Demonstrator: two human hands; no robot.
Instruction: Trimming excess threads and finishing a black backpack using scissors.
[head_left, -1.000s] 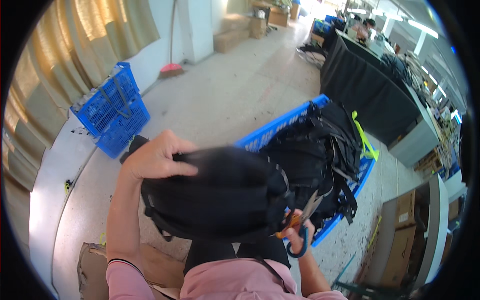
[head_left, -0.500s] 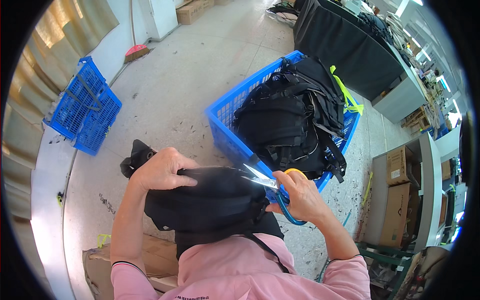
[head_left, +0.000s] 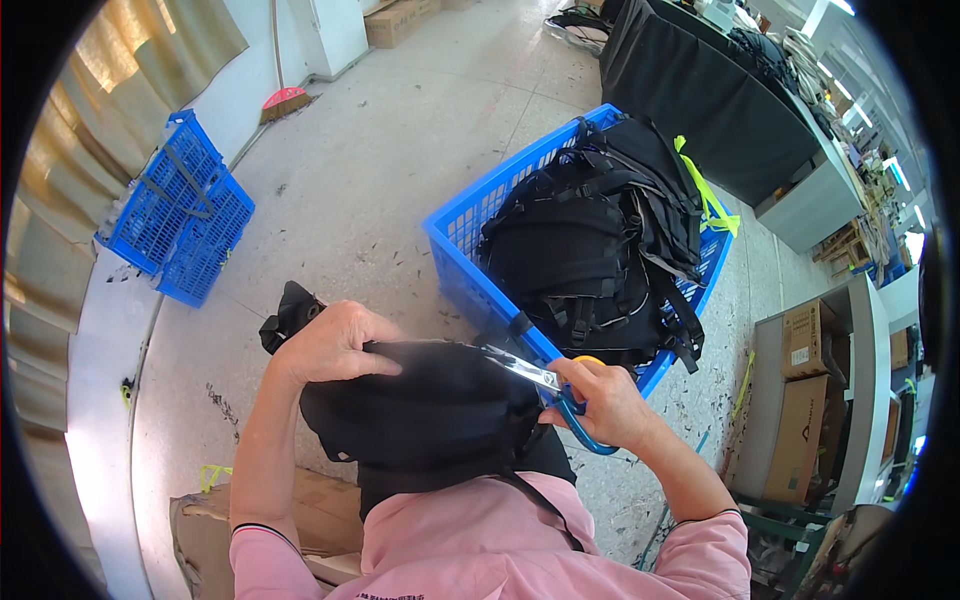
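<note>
A black bag (head_left: pixel 420 410) lies across my lap, its upper edge drawn out between my hands. My left hand (head_left: pixel 335 345) pinches that edge between thumb and fingers, near the buckled strap end at the bag's left. In my right hand (head_left: pixel 605 400) is a pair of scissors (head_left: pixel 535 373) with blue and yellow handles. The blades point left along the bag's upper edge and lie nearly together against it. The exact spot between the blades is too small to make out.
Just ahead to the right stands a blue plastic crate (head_left: pixel 450 260) heaped with black backpacks (head_left: pixel 560 250). Folded blue crates (head_left: pixel 190 215) lean at the left wall, near a broom (head_left: pixel 285 100). Shelving with cardboard boxes (head_left: pixel 800 430) stands on the right; flattened cardboard (head_left: pixel 200 540) lies beside me.
The scissor blades have closed from apart to nearly together at the bag's edge. My left hand keeps its pinch, and the whole view has shifted slightly.
</note>
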